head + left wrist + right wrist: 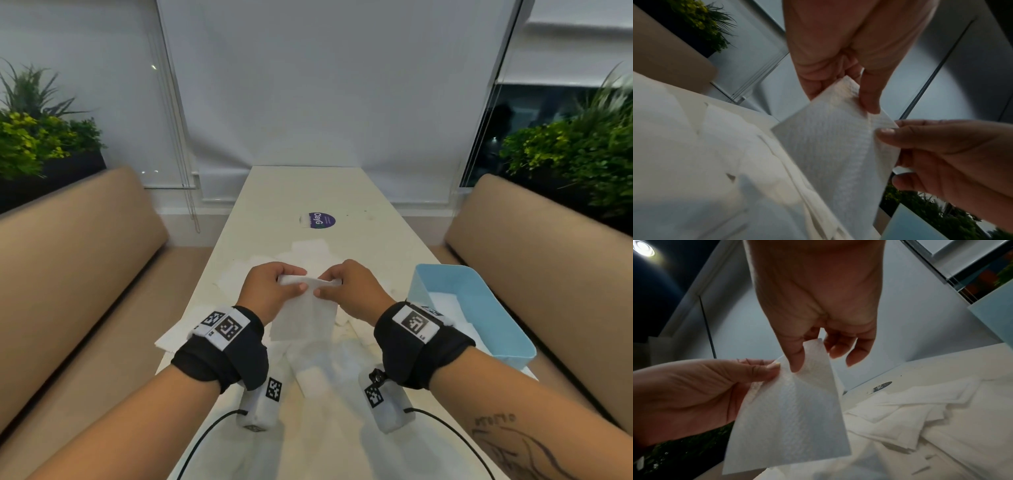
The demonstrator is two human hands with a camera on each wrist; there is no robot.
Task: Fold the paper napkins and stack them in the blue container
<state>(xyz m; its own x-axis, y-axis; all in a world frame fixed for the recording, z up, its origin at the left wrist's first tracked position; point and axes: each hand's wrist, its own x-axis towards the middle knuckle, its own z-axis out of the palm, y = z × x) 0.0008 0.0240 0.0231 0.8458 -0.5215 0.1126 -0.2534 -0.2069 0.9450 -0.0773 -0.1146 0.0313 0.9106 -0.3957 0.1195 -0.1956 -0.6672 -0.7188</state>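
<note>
While one paper napkin (303,318) is held up over the table (308,192), most of the job is judged to be left to do.

Nearest, at 6 o'clock from the hands, a pile of loose napkins (310,363) is seen lying flat and messy. None of them look folded yet.

Just above that pile, the held napkin hangs down in the air. Its top left corner is pinched by the thumb and fingers of the left hand (270,291). Its top right corner is pinched between the thumb and first finger of the right hand (352,291), and the other fingers there are curled loosely and touch nothing. It cannot be told whether this napkin has been folded once already.

At 3 o'clock, the blue container (496,318) is set at the table's edge. Some white napkins (445,301) are already laid inside it, so a start has been made. How many are in there cannot be told.

Farther off, at 12 o'clock, more open napkins (308,250) are spread out, and a round sticker (322,220) is seen past them.

The held napkin must be folded and put in, and then all the loose ones too.
</note>
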